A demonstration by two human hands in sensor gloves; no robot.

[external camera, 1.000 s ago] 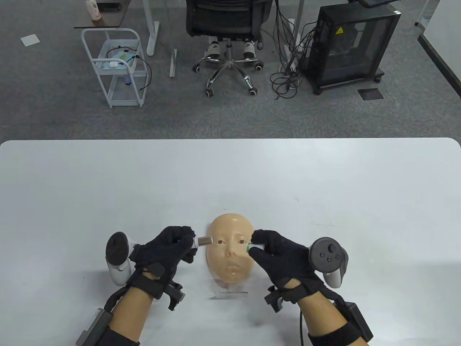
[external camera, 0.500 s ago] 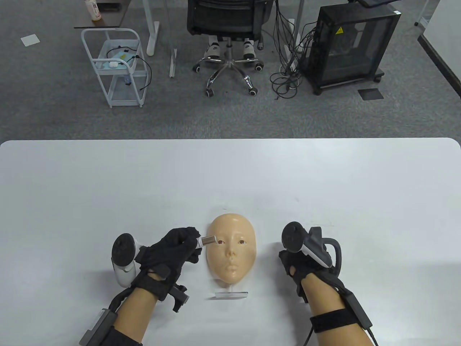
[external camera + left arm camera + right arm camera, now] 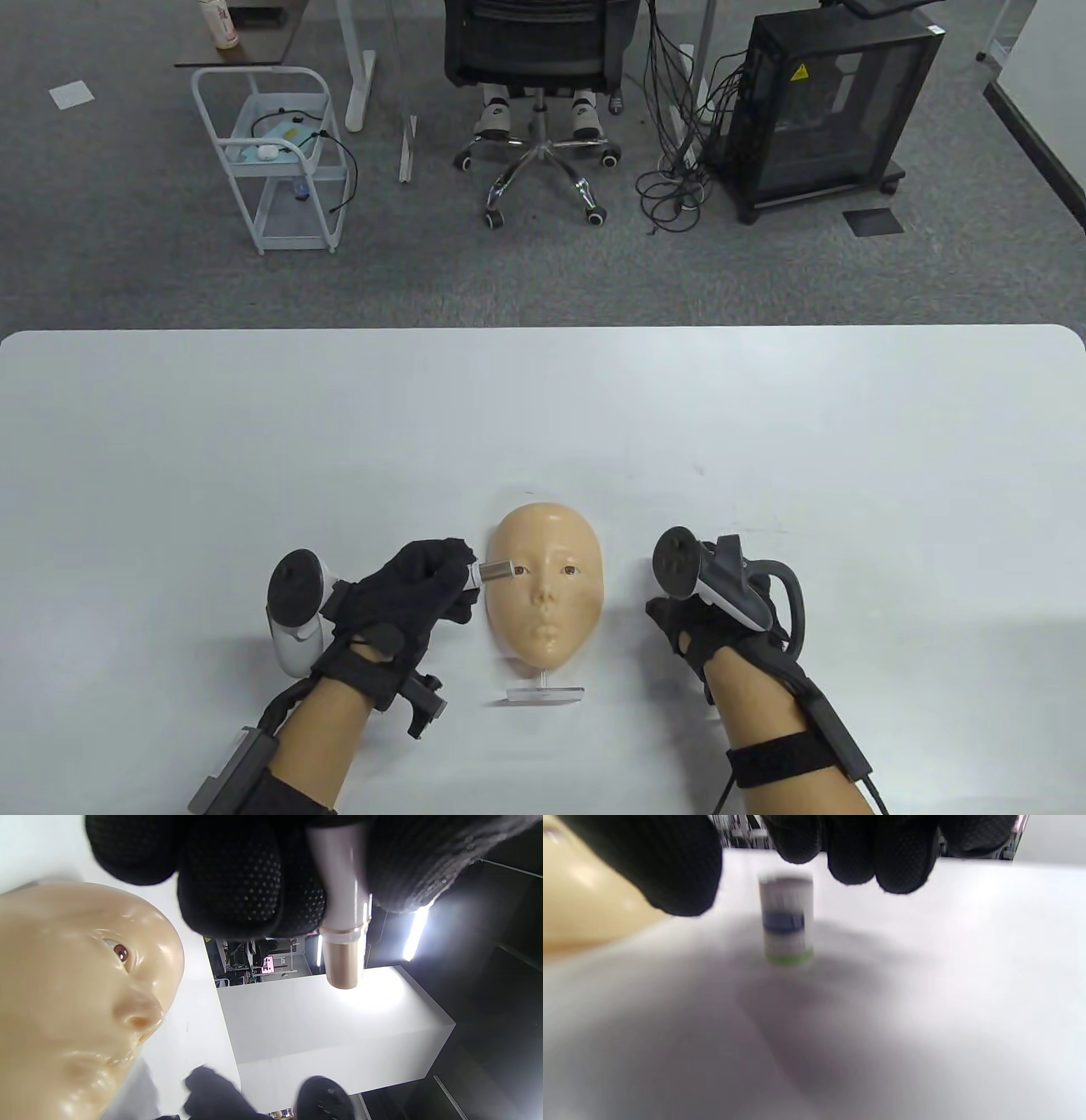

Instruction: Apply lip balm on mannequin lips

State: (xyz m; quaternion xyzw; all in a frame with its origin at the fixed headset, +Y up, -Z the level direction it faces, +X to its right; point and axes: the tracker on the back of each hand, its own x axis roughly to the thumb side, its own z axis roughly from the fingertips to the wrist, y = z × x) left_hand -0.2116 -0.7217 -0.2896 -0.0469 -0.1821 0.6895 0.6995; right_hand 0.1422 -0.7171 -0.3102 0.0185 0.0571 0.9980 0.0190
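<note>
A tan mannequin face (image 3: 545, 594) stands on a clear base (image 3: 543, 694) at the table's near middle; its lips (image 3: 545, 635) are bare to view. My left hand (image 3: 458, 570) grips an uncapped lip balm tube (image 3: 492, 571), whose bronze end points at the face's eye area. The left wrist view shows the tube (image 3: 343, 942) beside the face (image 3: 76, 993). My right hand (image 3: 687, 620) hovers low over the table right of the face. In the right wrist view its fingers (image 3: 857, 861) hang apart above the white cap (image 3: 786, 921), which stands upright on the table.
The white table (image 3: 254, 441) stretches wide to the far, left and right sides. Beyond its far edge are an office chair (image 3: 539, 51), a white cart (image 3: 271, 153) and a black cabinet (image 3: 831, 102) on the floor.
My right hand moved away from the face's right side, down to the table, and let go of the cap, which now stands there. My left hand with the tube barely shifted.
</note>
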